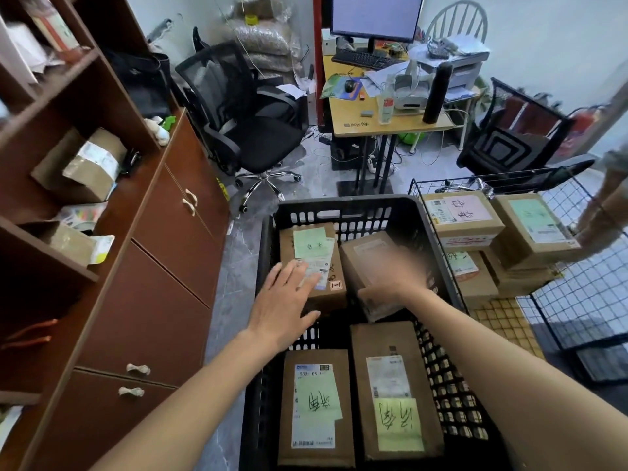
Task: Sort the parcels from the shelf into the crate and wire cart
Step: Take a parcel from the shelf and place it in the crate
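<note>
Mid-frame, the left hand (285,297) lies flat with its fingers straight and spread on the label of a far-left box (311,263) in the black crate (438,266); it presses or touches the top and grasps nothing. The right hand (396,271) is a blur over the far-right box (370,263), which sits tilted against the crate's back half; I cannot tell whether those fingers grip the box or only rest on it.

Nearer the bottom of the frame, two more boxes lie flat side by side in the crate: a near-left box (316,407) and a near-right box (396,392), each with a white shipping label and a green note (handwritten in black marker).

To the right of the crate, touching its side, stands the wire cart (577,300), holding a stack of cardboard parcels (492,243); the top two carry a pink note and a green note.

At the left of the frame the brown shelf (112,185) still holds a taped parcel (85,164) on a middle level and another carton (68,241) on the level below.

In the upper half of the frame are an office chair (244,113) and a cluttered desk (356,113) with a monitor (375,17).
</note>
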Demonstrator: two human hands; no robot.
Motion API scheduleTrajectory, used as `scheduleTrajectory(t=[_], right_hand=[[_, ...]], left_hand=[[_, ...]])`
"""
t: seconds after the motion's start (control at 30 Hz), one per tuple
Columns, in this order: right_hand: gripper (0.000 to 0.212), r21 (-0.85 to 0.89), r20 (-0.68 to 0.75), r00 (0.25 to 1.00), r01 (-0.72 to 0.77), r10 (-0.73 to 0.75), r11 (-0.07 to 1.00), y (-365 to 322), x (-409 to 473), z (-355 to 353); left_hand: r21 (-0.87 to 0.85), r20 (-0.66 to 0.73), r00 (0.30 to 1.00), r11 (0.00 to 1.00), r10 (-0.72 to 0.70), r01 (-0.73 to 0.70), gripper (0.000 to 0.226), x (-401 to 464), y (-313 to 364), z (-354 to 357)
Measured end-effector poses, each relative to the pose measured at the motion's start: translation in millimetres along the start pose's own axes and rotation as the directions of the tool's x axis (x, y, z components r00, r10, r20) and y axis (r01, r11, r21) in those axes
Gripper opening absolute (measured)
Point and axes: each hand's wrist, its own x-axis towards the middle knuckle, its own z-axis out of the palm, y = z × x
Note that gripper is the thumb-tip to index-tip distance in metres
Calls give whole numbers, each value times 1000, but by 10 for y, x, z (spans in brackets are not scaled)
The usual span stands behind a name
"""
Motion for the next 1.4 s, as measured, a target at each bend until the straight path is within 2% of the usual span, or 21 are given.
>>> scheduleTrajectory(t=[0.17,0.33,0.5,0.7,0.93,1.0,1.1,1.17,1.3,1.4], right_hand=[[109,24,-37,998,49,-48,999,51,-186,-235],[110,85,-15,996,86,-85,993,171,-568,-416],[111,66,12,1000,-10,9,998,159,-1115,-253],[115,85,85,984,-163,156,983,197,-1692,291],[136,20,245,936,-266,254,964,213,-2033,535],[131,34,206,945,-269,256,963,159,-2057,469],[112,70,3,984,-180,180,981,36,-1952,295],[104,87,-78,990,-110,117,990,-89,-1808,158],[98,163,-126,990,-40,61,986,-386,-1367,-51],[101,216,-88,996,-11,31,976,-671,-1003,-80]], left_hand=[[-14,121,991,999,-49,51,78,132,59,71],[4,100,994,999,-39,39,74,167,44,-128],[-59,79,995,996,-63,68,72,175,174,-342],[-74,66,998,997,24,-19,68,-23,254,-394],[-75,43,997,995,71,-68,71,-359,96,-368],[-70,28,997,995,76,-74,70,-423,53,-396],[-86,22,997,993,80,-78,68,-454,-53,-428],[-81,11,997,994,78,-77,68,-452,-138,-446],[-83,-49,997,994,67,-71,67,-389,-358,-493],[-98,-101,995,995,13,-23,63,-297,-557,-494]])
